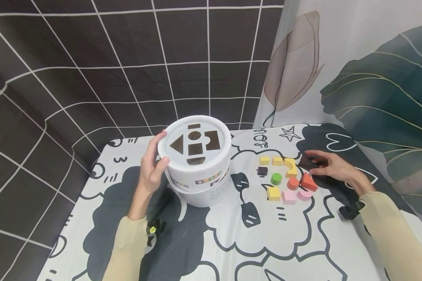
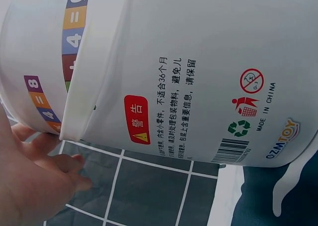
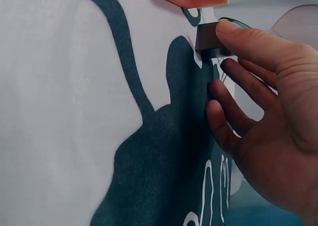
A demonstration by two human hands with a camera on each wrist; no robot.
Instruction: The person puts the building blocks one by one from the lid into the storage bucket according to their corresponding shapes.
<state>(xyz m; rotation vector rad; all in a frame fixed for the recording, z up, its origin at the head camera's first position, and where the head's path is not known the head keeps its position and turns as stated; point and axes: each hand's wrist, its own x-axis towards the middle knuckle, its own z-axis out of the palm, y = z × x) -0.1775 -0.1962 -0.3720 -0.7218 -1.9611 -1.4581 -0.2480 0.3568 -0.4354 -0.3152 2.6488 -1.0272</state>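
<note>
A white bucket [image 1: 211, 197] stands upright, its white lid [image 1: 164, 150] pierced with shaped holes. My left hand [image 1: 152, 168] holds the lid's left edge, thumb and fingers spread along the rim. In the left wrist view, that hand [image 2: 42, 176] is beside the bucket's printed wall [image 2: 198, 112]. To the right, my right hand [image 1: 328, 166] is at a dark brown block [image 1: 305, 162]. The right wrist view has the thumb of this hand [image 3: 268, 112] against the dark block [image 3: 211, 37], pinching it; the opposing fingertip is partly hidden.
Beside the dark block lie a red triangular block [image 1: 308, 182], a yellow arch [image 1: 290, 168], a green cylinder [image 1: 276, 178], a pink cube [image 1: 288, 197] and several other small blocks. A patterned cloth [image 1: 239, 246] covers the table. A dark grid curtain [image 1: 126, 47] hangs behind.
</note>
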